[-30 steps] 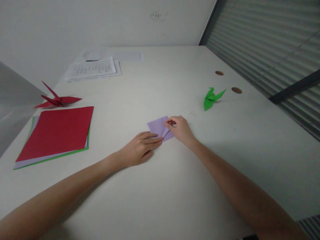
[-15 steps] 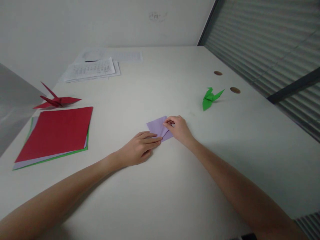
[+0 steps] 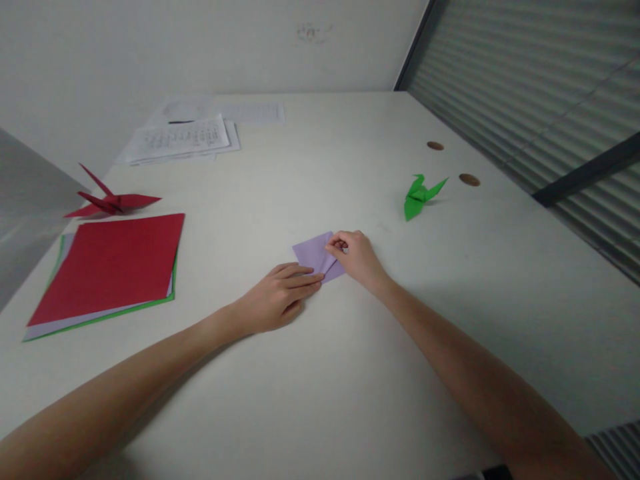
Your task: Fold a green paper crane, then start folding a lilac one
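Observation:
A small folded sheet of purple origami paper (image 3: 312,251) lies on the white table between both hands. My left hand (image 3: 280,297) rests on the table with fingers stretched out, its fingertips pressing the paper's near corner. On the paper's right side, my right hand (image 3: 355,257) pinches a flap between thumb and forefinger, with the other fingers curled. A crease line runs from the near corner up toward the right fingertips. My right hand hides part of the paper's right edge.
To the left lies a stack of red, purple and green paper (image 3: 113,267), with a red paper crane (image 3: 113,202) behind it. A green paper crane (image 3: 419,197) stands at the right, near two round table holes (image 3: 469,180). Written sheets (image 3: 180,138) lie at the back left.

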The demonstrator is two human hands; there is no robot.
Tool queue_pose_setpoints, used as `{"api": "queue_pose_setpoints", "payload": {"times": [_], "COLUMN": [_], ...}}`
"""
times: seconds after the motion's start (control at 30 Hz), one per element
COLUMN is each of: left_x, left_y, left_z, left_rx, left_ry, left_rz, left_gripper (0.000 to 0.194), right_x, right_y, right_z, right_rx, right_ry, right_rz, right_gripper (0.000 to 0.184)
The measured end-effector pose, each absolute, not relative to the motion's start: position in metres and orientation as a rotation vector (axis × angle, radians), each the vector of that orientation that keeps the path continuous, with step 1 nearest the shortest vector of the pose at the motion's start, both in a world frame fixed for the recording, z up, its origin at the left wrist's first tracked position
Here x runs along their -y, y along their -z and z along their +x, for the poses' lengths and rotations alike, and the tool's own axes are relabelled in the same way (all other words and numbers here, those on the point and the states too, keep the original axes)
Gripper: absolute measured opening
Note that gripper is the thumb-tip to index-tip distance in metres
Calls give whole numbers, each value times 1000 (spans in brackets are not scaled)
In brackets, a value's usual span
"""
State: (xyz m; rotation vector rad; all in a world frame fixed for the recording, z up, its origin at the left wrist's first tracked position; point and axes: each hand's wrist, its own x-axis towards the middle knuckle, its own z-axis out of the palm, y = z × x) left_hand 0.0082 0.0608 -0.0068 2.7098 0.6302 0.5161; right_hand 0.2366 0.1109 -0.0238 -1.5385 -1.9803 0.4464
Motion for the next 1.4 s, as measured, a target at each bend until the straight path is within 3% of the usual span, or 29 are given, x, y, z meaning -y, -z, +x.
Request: {"api": "queue_pose_setpoints", "payload": {"times": [0.73, 1.03, 1.27, 1.4], "left_x": [-58, -78, -101, -103], "left_y": [8, -10, -18, -19], "left_z": [10, 14, 16, 22], "left_rx": [-685, -581, -608, -601], "left_ry": [-534, -293, -245, -274], "left_rz": [2669, 2698, 2654, 2721], "left_gripper": [51, 33, 44, 35], "right_x": [-108, -107, -106, -107], "right_y": [20, 20, 19, 20], "right_z": [234, 234, 233, 233], "right_rx": [1994, 1990, 1989, 1995], "right_ry": [-440, -416, -438, -429], "right_rz": [-1570, -1582, -1595, -1587], "right_gripper": [6, 4, 4, 5]}}
